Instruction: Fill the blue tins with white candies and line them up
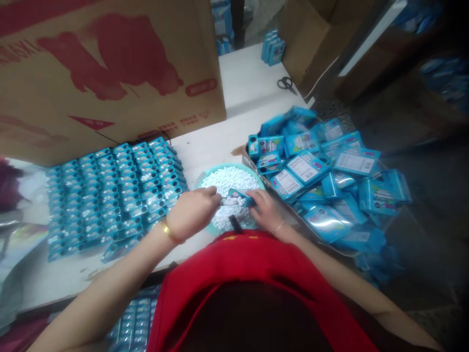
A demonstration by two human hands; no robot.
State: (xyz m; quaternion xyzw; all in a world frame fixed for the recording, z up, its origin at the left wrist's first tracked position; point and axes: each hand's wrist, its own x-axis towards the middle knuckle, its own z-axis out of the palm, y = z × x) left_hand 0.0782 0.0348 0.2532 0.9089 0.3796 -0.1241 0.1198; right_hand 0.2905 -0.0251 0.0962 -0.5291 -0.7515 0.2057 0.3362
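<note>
A round pale-green bowl (209, 172) full of small white pellets (234, 177) stands in front of me. Over it, my right hand (266, 211) grips a small blue box (240, 195), tilted, with white pellets showing at its near end. My left hand (194, 211) is closed in a fist at the bowl's left side, its fingertips close to the box. What those fingers hold is hidden, though a thin dark bit shows beside them. A short black strip (235, 224) lies at the bowl's near edge; I cannot tell what it is.
Rows of upright blue boxes (106, 195) fill the table's left side, white pellets on many. A carton heaped with blue boxes (322, 171) stands right. Behind are a large cardboard box (110, 63), scissors (287, 85) and several blue boxes (273, 48) on the white table (245, 80).
</note>
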